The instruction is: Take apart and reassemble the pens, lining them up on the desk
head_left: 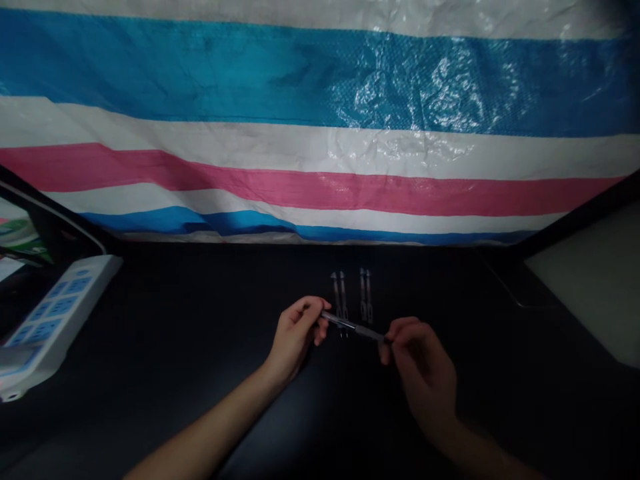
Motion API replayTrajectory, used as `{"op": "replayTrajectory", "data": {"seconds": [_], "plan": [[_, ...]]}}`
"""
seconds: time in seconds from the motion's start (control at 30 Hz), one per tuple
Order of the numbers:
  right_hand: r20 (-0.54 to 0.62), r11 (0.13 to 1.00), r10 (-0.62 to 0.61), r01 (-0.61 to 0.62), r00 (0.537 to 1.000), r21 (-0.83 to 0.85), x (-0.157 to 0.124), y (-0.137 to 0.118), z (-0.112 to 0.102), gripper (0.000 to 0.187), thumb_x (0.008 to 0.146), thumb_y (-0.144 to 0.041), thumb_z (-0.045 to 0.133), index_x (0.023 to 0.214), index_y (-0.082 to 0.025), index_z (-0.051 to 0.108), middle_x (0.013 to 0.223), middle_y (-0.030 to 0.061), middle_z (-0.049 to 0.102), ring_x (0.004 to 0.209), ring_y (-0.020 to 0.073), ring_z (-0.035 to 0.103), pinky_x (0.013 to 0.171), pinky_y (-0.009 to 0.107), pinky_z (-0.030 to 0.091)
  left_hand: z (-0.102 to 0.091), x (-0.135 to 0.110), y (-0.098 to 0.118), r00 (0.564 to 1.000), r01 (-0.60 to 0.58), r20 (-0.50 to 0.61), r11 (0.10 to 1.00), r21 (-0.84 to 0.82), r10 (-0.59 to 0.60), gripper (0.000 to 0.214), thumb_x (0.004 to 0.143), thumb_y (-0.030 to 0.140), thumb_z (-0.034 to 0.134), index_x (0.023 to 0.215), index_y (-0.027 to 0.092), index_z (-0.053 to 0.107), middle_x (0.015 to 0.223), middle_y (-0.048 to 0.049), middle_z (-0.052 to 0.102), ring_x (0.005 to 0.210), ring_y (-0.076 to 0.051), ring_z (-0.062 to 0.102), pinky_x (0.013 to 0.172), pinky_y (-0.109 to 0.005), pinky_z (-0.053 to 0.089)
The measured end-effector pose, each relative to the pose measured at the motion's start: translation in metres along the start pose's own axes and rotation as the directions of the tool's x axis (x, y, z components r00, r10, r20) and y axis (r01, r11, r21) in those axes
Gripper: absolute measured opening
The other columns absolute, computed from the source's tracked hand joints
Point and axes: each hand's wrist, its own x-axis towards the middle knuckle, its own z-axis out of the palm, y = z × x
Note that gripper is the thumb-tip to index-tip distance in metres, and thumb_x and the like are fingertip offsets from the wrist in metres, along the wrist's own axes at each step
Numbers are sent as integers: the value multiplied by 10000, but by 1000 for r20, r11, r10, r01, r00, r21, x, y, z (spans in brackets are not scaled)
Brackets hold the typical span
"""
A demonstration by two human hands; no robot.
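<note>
A thin pen with a clear barrel is held level above a dark table. My left hand pinches its left end with curled fingers. My right hand pinches its right end, fingers closed. Just behind the pen, several similar clear pens lie side by side on the table, pointing away from me.
A white power strip with blue sockets lies at the left edge of the table. A striped blue, white and pink plastic sheet hangs behind the table. A pale surface shows at the right.
</note>
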Motion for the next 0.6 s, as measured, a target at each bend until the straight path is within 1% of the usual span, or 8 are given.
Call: {"op": "replayTrajectory", "data": {"seconds": [0.07, 0.13, 0.17, 0.27, 0.3, 0.33, 0.5, 0.6], "plan": [[120, 989, 140, -144, 983, 27, -1, 2, 2, 87, 881, -139, 499, 905, -212, 540, 969, 20, 541, 584, 80, 574, 576, 261, 480, -1, 1, 2, 999, -31, -42, 999, -12, 30, 298, 764, 404, 731, 814, 119, 663, 546, 31, 540, 433, -46, 423, 420, -163, 300], [269, 936, 312, -343, 911, 77, -1, 7, 4, 200, 830, -157, 523, 1020, -221, 535, 1049, 48, 583, 572, 85, 587, 595, 275, 492, -3, 2, 3, 997, -44, -60, 999, -9, 44, 307, 762, 415, 734, 804, 117, 669, 546, 40, 523, 434, -37, 405, 436, -165, 293], [359, 878, 401, -466, 843, 111, -1, 9, 5, 259, 810, -180, 532, 1067, -215, 528, 1061, 66, 609, 565, 94, 597, 596, 284, 498, -3, 2, 3, 997, -45, -60, 999, -5, 45, 318, 764, 427, 732, 802, 117, 672, 545, 43, 513, 438, -37, 402, 443, -167, 291], [595, 598, 576, -785, 561, 161, -3, 16, 8, 306, 808, -289, 538, 1083, -155, 554, 876, 88, 687, 517, 123, 609, 546, 277, 490, -4, 2, 1, 999, -35, -36, 999, 18, 35, 348, 779, 462, 711, 814, 117, 678, 542, 43, 503, 444, -41, 397, 451, -175, 283], [637, 527, 594, -836, 491, 153, -4, 17, 9, 315, 825, -337, 539, 1066, -137, 572, 804, 86, 694, 501, 127, 609, 526, 266, 481, -4, 2, 0, 999, -28, -23, 999, 24, 29, 354, 784, 470, 704, 812, 118, 679, 539, 42, 502, 445, -44, 395, 451, -179, 279], [663, 490, 598, -860, 450, 142, -6, 17, 10, 337, 838, -382, 548, 1050, -123, 589, 759, 84, 696, 491, 127, 609, 515, 257, 475, -3, 2, 0, 1000, -21, -11, 999, 27, 21, 359, 788, 477, 697, 803, 118, 680, 539, 40, 500, 448, -47, 396, 452, -182, 277], [697, 506, 584, -858, 417, 89, -6, 16, 10, 505, 872, -576, 518, 993, -99, 636, 646, 47, 669, 412, 91, 552, 432, 207, 418, -4, 2, -2, 999, 10, 51, 999, 40, -12, 380, 794, 499, 679, 787, 119, 689, 534, 38, 489, 454, -53, 387, 458, -191, 265], [663, 591, 621, -806, 418, -45, -3, 15, 9, 495, 887, -570, 499, 898, -96, 640, 524, 0, 610, 319, 50, 429, 346, 162, 301, -7, 3, -3, 997, 4, 75, 996, 89, -10, 361, 808, 479, 673, 770, 121, 689, 515, 39, 488, 451, -52, 372, 460, -192, 248]]}}
